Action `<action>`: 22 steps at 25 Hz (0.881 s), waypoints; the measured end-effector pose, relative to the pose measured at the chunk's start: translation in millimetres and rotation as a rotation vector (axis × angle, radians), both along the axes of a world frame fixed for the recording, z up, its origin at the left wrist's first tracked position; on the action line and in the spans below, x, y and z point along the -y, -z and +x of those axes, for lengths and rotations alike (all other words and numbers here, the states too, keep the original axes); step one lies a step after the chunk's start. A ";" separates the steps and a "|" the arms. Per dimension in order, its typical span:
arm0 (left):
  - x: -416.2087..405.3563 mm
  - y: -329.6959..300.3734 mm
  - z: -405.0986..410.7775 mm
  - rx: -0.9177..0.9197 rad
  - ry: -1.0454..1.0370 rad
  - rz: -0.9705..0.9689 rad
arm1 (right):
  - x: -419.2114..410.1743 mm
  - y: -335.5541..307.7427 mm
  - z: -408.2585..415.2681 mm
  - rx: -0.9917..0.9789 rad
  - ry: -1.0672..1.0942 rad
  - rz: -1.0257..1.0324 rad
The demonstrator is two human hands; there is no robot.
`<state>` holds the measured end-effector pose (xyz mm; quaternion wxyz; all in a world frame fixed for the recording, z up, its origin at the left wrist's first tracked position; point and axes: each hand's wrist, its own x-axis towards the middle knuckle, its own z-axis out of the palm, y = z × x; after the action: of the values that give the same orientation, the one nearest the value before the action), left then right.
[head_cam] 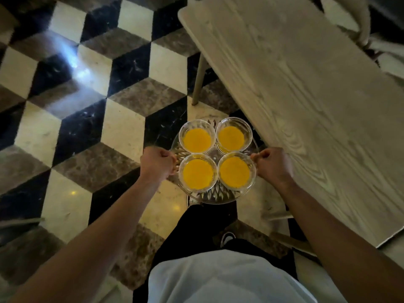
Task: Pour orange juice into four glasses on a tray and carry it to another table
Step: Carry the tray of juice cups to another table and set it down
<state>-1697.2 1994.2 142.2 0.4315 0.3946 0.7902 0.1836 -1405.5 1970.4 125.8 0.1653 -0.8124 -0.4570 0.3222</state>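
Tray [209, 196] edges gripped by both closed hands, seemingly level.

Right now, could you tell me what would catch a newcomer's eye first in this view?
Four glasses of orange juice sit in a tight square on a clear cut-glass tray, gripped at its sides by the left hand and right hand. Below lies a cube-patterned floor; a pale wooden table stands to the right.

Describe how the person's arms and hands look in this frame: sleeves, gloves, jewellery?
Both forearms are bare up to the frame edge, with no sleeve cuffs in view. The left hand and right hand wear no gloves, and no rings, watch or bracelets are visible.
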 end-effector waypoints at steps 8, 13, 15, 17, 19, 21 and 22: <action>-153.9 -1.2 29.0 -0.041 0.344 0.031 | -67.2 -0.1 14.7 -0.038 0.341 -0.020; -223.8 3.3 79.0 -0.054 0.483 0.035 | -94.8 3.2 41.9 -0.002 0.495 0.025; -238.2 0.7 100.3 -0.083 0.542 0.050 | -103.2 4.3 54.8 -0.008 0.538 0.036; -254.3 0.5 126.2 -0.073 0.599 0.060 | -109.3 6.9 73.2 -0.029 0.596 0.033; -270.6 -0.8 153.5 -0.026 0.630 0.048 | -114.9 9.4 92.1 -0.033 0.648 0.033; -286.4 0.8 180.7 0.001 0.634 0.024 | -123.1 9.4 111.9 -0.049 0.712 0.024; -293.4 1.2 193.6 -0.007 0.647 0.016 | -127.2 9.3 120.8 -0.059 0.742 0.020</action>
<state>-1503.7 2287.6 141.0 0.4618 0.6291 0.6238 0.0420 -1284.8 2097.6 116.5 0.2920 -0.9115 -0.1294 0.2592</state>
